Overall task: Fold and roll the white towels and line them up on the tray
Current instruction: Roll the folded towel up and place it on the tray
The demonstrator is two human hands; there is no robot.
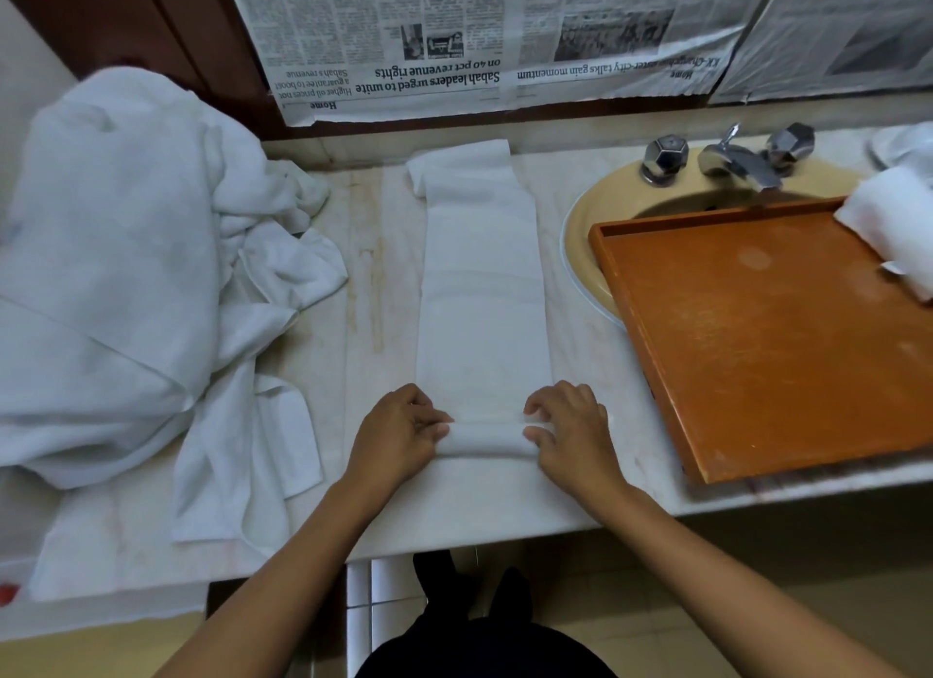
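A white towel (482,273) lies folded into a long narrow strip on the marble counter, running away from me. Its near end is turned into a small roll (487,440). My left hand (399,432) grips the roll's left end with curled fingers. My right hand (570,427) grips the right end the same way. An orange wooden tray (767,344) rests to the right, partly over the sink. Rolled white towels (893,223) lie at the tray's far right corner.
A big heap of loose white towels (126,273) covers the counter's left side. A beige sink (585,243) with a chrome tap (737,160) sits behind the tray. Newspaper (454,36) covers the wall behind. The counter's front edge (505,536) is close to me.
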